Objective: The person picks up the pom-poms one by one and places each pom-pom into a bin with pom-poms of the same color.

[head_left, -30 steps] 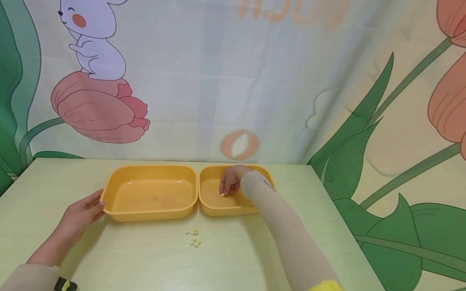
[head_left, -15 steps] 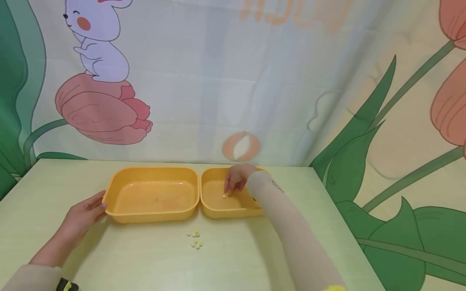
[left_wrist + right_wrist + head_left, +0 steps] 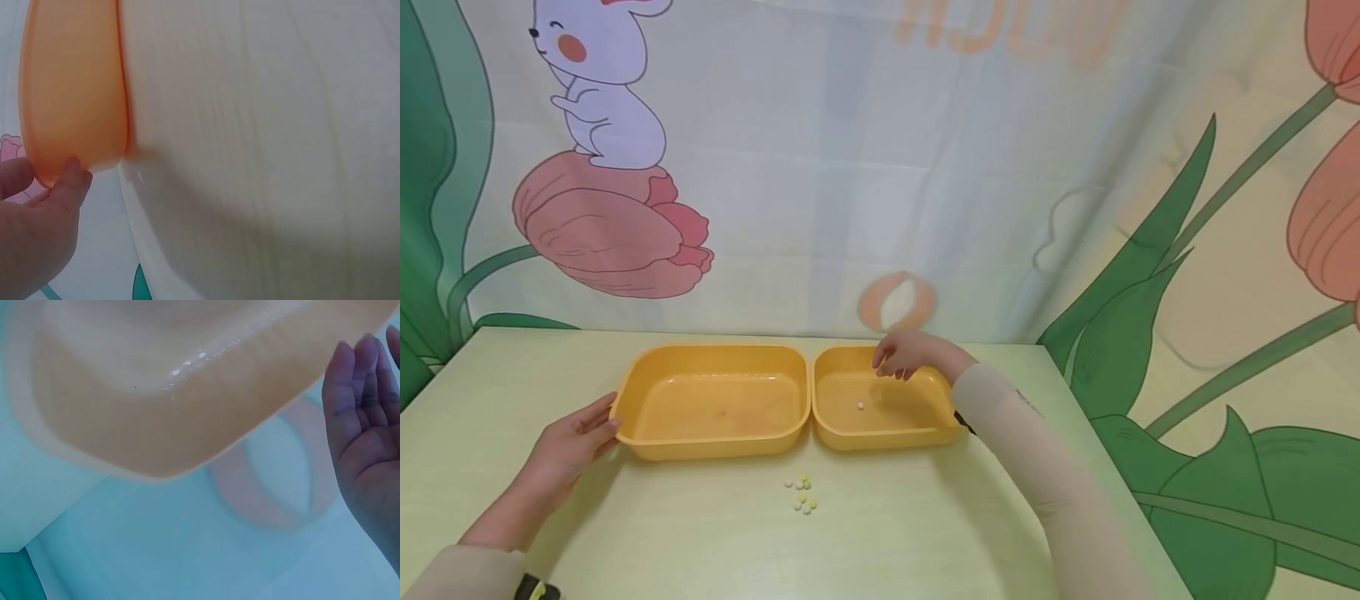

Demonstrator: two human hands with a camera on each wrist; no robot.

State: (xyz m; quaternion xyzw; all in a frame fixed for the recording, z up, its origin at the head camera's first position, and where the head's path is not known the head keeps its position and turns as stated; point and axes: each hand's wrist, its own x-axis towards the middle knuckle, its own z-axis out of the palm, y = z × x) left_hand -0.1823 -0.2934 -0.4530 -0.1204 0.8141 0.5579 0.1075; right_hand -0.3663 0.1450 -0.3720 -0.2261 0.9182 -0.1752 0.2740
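On the table a larger yellow plastic bin [image 3: 711, 446] stands beside a smaller yellow bin [image 3: 880, 440], rims touching or nearly so. My left hand [image 3: 568, 446] holds the larger bin's left end between thumb and fingers; in the left wrist view, the thumb [image 3: 70, 178] lies against the bin's outer wall. My right hand [image 3: 908, 354] hovers over the back of the smaller bin, fingers loosely bent and nothing visible in them. The right wrist view shows the palm and fingers [image 3: 369, 406] near the rim. One small white pellet [image 3: 861, 406] lies on the smaller bin's floor.
Several small white and yellow pellets [image 3: 803, 495] lie loose on the pale table [image 3: 715, 533], in front of the gap between the bins. A printed cloth [image 3: 775, 208] with a rabbit and tulips hangs directly behind the table.
My right hand has let go of the white pellet in the smaller bin and moved up, back and slightly right. The left hand stays on the larger bin.
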